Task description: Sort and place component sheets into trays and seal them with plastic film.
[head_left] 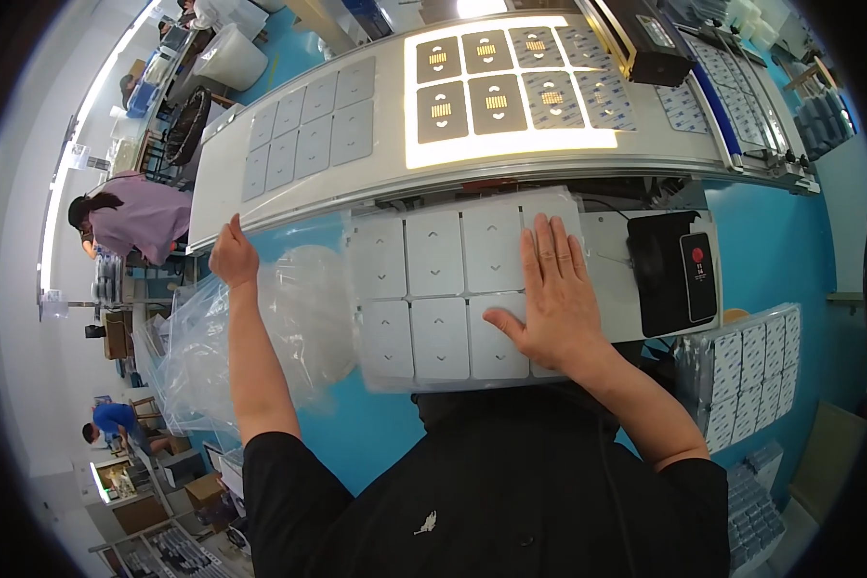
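While right hand flattens white sheet, left hand grips clear bag.

Black box just beside sheet

Your right grip lies flat on the white panel sheet; your left grip pinches the clear plastic bag, with the lit conveyor just beyond both.

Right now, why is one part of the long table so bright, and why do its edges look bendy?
In the head view, a lit rectangular panel on the long grey conveyor table glows almost white, washing out its rim; the fisheye lens curves the table's straight edges and darkens the picture's corners; the clear plastic bag by the left hand shows soft glare.
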A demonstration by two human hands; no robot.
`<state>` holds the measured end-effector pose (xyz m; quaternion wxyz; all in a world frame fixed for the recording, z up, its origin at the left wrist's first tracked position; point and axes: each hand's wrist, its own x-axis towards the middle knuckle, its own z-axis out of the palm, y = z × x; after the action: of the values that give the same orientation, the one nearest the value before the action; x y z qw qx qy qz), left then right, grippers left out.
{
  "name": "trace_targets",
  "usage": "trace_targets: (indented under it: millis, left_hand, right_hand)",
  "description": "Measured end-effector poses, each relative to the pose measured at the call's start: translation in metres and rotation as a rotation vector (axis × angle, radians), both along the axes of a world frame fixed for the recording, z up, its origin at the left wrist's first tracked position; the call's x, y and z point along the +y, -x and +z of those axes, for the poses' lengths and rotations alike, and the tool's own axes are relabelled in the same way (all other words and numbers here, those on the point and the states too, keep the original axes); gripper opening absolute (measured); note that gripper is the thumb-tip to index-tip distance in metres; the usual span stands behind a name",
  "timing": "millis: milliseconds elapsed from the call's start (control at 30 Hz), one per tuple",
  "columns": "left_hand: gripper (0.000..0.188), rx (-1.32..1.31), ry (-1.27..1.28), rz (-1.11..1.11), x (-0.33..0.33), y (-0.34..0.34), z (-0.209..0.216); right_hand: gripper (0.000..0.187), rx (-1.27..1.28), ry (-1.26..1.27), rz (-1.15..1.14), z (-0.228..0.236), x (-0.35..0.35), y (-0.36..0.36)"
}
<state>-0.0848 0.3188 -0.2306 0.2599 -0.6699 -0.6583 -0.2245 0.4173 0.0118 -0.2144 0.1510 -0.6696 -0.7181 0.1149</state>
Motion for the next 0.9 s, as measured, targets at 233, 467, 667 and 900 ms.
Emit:
trace_targets:
  millis: [233,467,667,900]
  left_hand:
    - [0.059,0.151,0.030,0.031,0.053,0.036,0.086]
    - [0.051,0.263,-0.225,0.261,0.018,0.183,0.258]
    - [0.044,0.131,-0.359,-0.247,-0.166,0.076,0.333]
    - [0.045,0.117,0.172,-0.097,-0.219,0.139,0.094]
  right_hand:
    - [0.112,-0.011,0.023,-0.010,0.001,-0.003,-0.002]
    - [0.107,0.039,-0.019,0.041,0.005,0.004,0.010]
    - [0.104,-0.025,-0.055,-0.010,0.006,0.001,0.009]
    - [0.101,-0.034,-0.085,0.021,0.005,0.000,0.013]
